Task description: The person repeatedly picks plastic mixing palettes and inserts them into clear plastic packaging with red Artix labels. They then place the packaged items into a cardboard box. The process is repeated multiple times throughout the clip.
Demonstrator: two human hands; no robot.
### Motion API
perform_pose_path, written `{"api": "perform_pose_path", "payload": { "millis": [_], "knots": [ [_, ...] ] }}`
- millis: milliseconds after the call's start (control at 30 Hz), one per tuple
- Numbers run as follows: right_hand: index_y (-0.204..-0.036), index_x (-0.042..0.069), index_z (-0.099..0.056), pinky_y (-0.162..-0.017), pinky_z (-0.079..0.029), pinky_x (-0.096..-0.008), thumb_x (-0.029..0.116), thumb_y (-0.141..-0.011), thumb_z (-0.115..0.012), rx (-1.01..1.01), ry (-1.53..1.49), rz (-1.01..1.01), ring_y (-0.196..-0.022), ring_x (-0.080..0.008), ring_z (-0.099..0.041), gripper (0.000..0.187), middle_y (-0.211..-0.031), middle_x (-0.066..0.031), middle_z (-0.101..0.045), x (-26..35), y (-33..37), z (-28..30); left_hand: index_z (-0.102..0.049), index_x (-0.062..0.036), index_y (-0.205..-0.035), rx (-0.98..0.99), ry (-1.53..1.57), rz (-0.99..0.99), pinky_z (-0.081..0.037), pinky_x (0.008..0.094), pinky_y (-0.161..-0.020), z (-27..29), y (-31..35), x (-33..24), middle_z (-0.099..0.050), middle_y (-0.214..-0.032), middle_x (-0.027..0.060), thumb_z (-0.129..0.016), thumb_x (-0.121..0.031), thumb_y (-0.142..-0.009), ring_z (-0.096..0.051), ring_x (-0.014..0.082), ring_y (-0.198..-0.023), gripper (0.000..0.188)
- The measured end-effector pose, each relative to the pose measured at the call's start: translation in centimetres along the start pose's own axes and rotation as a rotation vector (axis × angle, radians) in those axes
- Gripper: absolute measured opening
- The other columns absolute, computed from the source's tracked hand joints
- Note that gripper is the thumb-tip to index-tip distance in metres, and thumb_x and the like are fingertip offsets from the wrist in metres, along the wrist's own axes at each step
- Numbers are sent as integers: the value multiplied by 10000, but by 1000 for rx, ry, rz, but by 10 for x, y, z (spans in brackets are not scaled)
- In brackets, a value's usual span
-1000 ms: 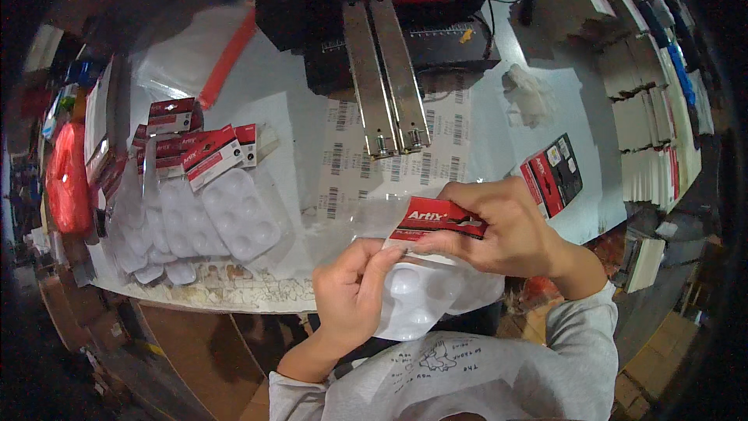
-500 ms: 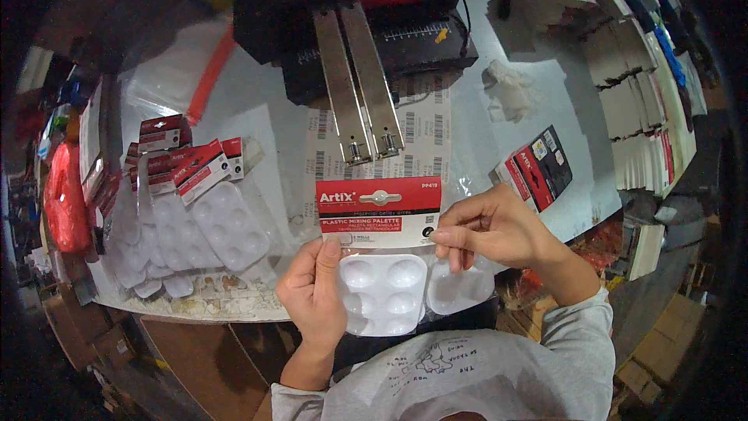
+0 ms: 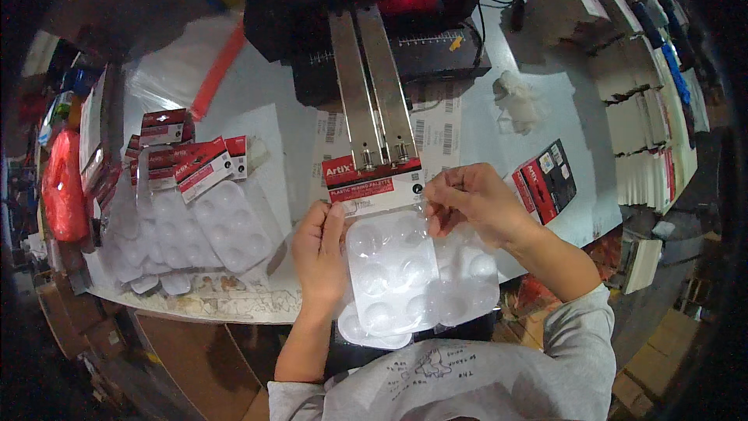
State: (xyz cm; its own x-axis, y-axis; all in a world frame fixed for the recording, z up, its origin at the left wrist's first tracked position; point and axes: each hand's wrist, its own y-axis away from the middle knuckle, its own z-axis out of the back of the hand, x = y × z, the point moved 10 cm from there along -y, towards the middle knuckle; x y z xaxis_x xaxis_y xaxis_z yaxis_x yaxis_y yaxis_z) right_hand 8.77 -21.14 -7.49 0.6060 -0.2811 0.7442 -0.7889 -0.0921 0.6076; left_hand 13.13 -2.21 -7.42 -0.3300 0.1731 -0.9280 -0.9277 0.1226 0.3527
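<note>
My left hand pinches the left lower edge of a red and white header card. My right hand grips the same card at its right corner, thumb and fingers pressed together. Below the card, in a clear bag, hangs a white plastic mixing palette with round wells. The card's top edge lies under the front ends of two long metal arms of a black machine. More white palettes show beneath and beside the held one, at the table's near edge.
At the left lies a pile of bagged palettes with red cards. A stack of red and black cards sits to the right. Cardboard stacks line the far right. A crumpled whitish wad rests on the table.
Both hands have moved the header card forward, so its top edge now sits under the metal arms. The palette moved with it, exposing others below. The view has shifted slightly.
</note>
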Motion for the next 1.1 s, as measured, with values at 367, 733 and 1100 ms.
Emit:
{"api": "perform_pose_path", "payload": {
  "millis": [367,733,1100],
  "knots": [
    [-822,-27,-566,-524,-500,-265,134,-877,-550,-87,-27,120,-577,-155,-605,171,-730,-76,-583,17,-17,11,-473,-7,-739,-41,-35,-147,-306,215,-566,-5,-23,-17,-445,-646,-16,-445,-166,-931,-362,66,-621,251],
    [-973,-62,-571,-686,-490,-292,118,-836,-592,-590,891,688,-807,-206,-611,228,-889,-112,-610,79,37,48,-542,-14,-778,-152,-98,-106,-325,213,-622,38,-29,-15,-453,-676,-28,-476,-172,-917,-386,64,-674,221],
    [-1386,-12,-202,-1036,-160,-495,468,-746,-646,-1103,1373,303,-1345,-340,-184,915,-1441,-194,-227,-34,95,172,-542,-20,-906,4,-757,-466,-387,403,-791,23,47,-27,-447,-987,162,-727,-225,-693,-463,328,-921,348]
  ]
}}
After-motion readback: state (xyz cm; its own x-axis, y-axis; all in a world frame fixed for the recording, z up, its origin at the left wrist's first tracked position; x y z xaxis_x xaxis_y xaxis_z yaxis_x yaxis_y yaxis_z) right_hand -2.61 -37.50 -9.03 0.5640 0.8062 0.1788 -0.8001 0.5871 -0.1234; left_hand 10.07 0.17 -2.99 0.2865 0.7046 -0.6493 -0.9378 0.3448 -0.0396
